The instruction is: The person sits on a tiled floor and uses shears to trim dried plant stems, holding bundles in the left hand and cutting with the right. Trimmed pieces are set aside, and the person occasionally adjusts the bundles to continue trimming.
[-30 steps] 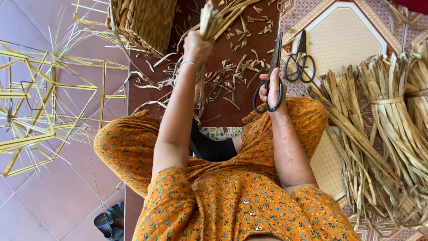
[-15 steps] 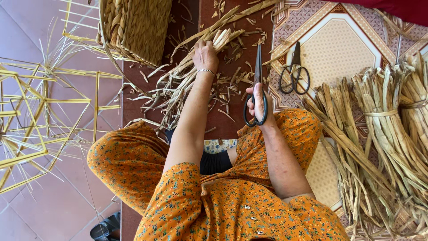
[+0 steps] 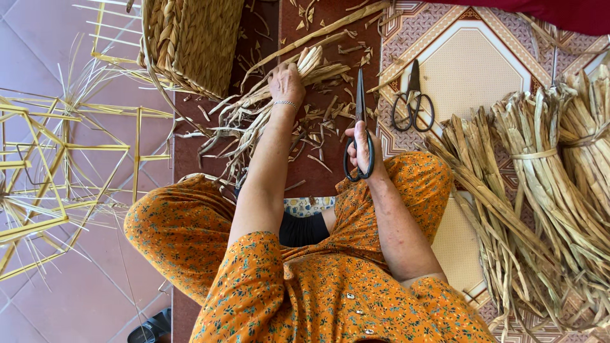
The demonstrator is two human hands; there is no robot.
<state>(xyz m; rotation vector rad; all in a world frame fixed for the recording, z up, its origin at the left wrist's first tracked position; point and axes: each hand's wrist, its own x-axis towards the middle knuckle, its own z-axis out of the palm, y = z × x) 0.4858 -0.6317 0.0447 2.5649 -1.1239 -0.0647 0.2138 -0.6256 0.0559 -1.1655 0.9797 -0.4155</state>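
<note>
From the head view, the left hand (image 3: 287, 82) is closed around a bunch of dried leaves (image 3: 254, 117), whose loose ends trail back past the wrist. The right hand (image 3: 362, 149) has its fingers through the handles of black scissors (image 3: 359, 121), blades shut and pointing away. A woven basket (image 3: 190, 44) stands just beyond the left hand; a second pair of scissors (image 3: 413, 101) lies right of the right hand, near tied leaf bundles (image 3: 546, 190).
</note>
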